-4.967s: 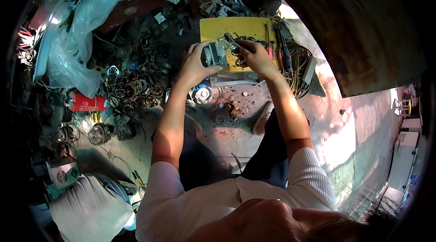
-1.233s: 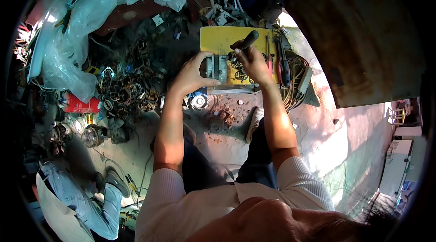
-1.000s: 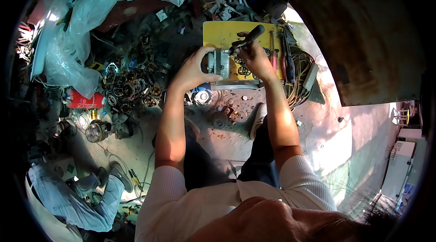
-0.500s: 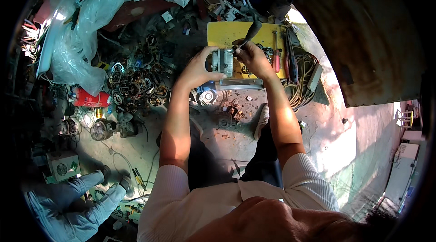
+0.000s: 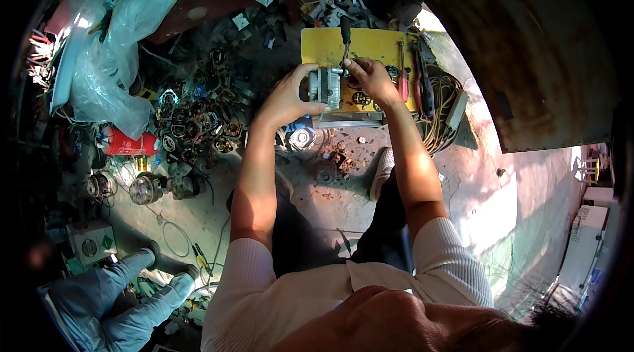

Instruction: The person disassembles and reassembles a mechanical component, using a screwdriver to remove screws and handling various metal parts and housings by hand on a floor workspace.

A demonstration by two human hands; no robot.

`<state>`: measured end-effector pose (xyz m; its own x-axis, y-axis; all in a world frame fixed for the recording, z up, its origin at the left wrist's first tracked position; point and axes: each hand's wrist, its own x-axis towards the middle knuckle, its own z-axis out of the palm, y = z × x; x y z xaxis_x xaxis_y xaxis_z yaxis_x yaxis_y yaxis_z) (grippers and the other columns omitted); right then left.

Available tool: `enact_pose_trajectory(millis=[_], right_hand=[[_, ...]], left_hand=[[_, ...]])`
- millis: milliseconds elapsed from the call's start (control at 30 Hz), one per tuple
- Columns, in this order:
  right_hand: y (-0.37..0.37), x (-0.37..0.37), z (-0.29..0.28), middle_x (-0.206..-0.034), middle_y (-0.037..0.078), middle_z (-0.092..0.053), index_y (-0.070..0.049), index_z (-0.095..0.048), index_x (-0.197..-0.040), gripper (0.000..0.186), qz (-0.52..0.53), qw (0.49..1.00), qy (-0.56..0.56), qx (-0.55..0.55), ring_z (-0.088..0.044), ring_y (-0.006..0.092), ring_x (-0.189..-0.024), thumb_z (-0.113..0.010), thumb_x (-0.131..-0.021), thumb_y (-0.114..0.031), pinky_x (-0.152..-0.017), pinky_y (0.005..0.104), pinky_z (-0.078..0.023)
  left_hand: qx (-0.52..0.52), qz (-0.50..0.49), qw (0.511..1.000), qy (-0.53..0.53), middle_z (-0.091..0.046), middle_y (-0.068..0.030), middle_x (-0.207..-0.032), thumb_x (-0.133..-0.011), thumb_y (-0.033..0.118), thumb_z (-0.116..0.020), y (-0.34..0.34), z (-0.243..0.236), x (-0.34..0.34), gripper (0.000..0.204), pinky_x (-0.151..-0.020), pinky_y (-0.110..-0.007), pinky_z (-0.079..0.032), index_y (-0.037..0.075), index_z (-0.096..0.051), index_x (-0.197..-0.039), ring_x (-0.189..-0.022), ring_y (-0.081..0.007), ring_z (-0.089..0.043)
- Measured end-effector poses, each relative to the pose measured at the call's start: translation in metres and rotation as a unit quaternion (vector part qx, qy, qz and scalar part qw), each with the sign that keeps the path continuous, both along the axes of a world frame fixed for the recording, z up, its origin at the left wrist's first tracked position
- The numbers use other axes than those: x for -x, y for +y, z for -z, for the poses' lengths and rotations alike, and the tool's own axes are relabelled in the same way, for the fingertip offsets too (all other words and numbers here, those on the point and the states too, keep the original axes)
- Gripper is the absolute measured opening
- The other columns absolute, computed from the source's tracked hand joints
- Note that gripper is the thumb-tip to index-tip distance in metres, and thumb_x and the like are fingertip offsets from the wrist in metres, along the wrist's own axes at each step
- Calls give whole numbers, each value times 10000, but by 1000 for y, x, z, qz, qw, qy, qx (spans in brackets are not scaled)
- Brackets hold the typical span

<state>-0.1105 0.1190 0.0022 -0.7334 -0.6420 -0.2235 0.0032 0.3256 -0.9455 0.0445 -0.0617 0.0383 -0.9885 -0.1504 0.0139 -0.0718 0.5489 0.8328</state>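
A small silver-grey motor with a dark band lies on its side on the yellow board. My left hand grips it from the left, thumb at the near end and fingers at the far end. Against the motor's right side sits the end of a dark-handled socket wrench, its handle pointing away from me. My right hand is closed, pinching the wrench near its head. A red-handled screwdriver and pliers lie right of that hand. Small dark round parts rest below it.
Coiled cable lies right of the board. Heaped motor parts, a red cylinder and plastic sheeting fill the left. Another person's legs show at lower left. A rusty metal panel stands at right.
The wrench's handle has swung left, from slanting right to pointing almost straight away from me. My right hand has turned with it; my left hand still holds the motor.
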Motion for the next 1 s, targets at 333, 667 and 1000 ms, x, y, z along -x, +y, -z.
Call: enact_pose_trajectory(millis=[333, 667, 1000], right_hand=[[2, -1, 1, -947, 5, -647, -2, -640, -1131, 358, -4, 987, -83, 135, -600, 79, -829, -662, -949, -309, -726, 223, -520], [5, -27, -19, -971, 75, -600, -24, -669, -1053, 256, 4, 950, 289, 117, -636, 178, -912, -734, -809, 17, -785, 294, -522], [4, -43, -12, -1151, 121, -563, 120, -554, -1127, 252, -7, 966, -7, 258, -594, 212, -1093, -448, -974, -49, -993, 290, -452]], left_hand=[[4, -2, 1000, 6, -567, -216, -1312, -592, 245, -891, -1, -2, 0, 866, -1027, -388, -416, 32, -491, -1330, -1234, -342, -538], [24, -14, 999, 16, -582, -196, -1304, -589, 246, -899, 2, -6, -2, 859, -1025, -380, -418, 43, -500, -1322, -1227, -317, -553], [-109, -99, 988, 49, -702, -74, -990, -955, 234, -640, -7, 26, 20, 309, -820, -277, -477, -32, -649, -1112, -916, -111, -612]])
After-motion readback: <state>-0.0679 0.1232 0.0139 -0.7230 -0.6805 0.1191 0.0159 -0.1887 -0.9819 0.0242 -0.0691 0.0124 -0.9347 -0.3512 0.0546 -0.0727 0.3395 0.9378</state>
